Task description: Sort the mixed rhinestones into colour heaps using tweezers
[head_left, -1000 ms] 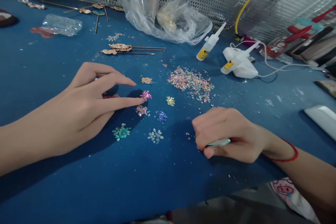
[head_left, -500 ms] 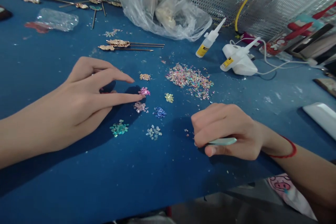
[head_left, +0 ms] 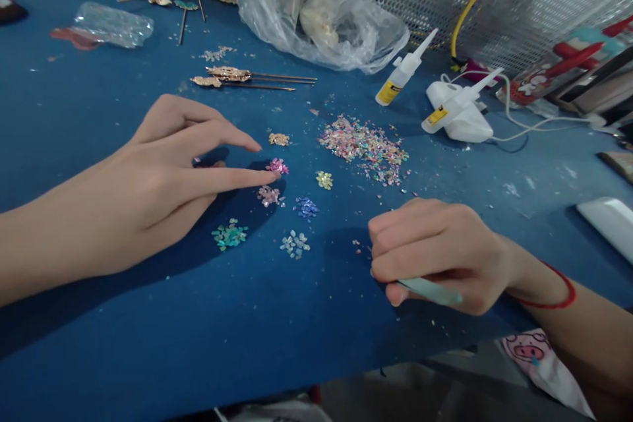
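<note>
in the last second the tail of the pale green tool point(head_left: 431, 291) has swung lower, showing more of its length below my right hand point(head_left: 440, 244), which stays curled, fingers and thumb pinching it; its tip is hidden under my knuckles, so i can't tell whether anything is caught there. i judge that only the angle of my hold has altered, since the teal pile point(head_left: 230, 235) looks the same. my left hand point(head_left: 163, 177) keeps two fingers spread, one fingertip touching the bright pink pile point(head_left: 278, 165), just above the dusty pink pile point(head_left: 268, 195). the mixed heap point(head_left: 366, 146) lies farther back, between my hands. blue tabletop point(head_left: 237, 330) stretches from the piles to its near edge, which my right forearm crosses; glue bottles point(head_left: 395, 81) stand beyond the heap.
</note>
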A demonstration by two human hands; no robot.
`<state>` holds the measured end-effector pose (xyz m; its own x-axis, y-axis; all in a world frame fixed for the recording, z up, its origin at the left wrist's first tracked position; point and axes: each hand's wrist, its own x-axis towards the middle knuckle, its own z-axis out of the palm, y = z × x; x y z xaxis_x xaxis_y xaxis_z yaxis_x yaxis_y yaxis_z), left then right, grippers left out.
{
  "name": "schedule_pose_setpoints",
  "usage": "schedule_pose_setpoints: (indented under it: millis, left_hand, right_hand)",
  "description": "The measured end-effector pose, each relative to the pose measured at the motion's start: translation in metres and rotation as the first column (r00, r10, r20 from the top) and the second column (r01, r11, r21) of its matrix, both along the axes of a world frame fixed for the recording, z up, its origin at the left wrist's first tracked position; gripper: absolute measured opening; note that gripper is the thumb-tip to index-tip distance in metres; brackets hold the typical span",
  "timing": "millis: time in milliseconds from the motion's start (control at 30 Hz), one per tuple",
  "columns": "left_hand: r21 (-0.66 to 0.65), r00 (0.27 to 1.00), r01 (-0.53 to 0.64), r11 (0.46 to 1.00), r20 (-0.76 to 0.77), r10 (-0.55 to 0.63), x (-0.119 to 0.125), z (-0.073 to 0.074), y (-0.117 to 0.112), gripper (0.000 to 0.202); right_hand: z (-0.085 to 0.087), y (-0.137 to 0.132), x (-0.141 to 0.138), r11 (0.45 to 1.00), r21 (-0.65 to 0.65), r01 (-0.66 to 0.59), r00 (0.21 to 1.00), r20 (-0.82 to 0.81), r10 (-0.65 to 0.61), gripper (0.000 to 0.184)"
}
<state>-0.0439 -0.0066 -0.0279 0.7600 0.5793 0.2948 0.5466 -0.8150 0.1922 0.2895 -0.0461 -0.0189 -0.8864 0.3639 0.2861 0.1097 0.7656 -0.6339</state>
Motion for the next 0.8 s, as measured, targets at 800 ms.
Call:
schedule_pose_setpoints:
  millis: [800]
  left_hand:
    - [0.089,0.996,-0.015,0.996,0.089,0.007,0.005,-0.010,0.001,0.049]
  right_hand:
    - [0.026,0.035,-0.042,0.905,0.216,0.366,0.927,-0.173,-0.333,0.028]
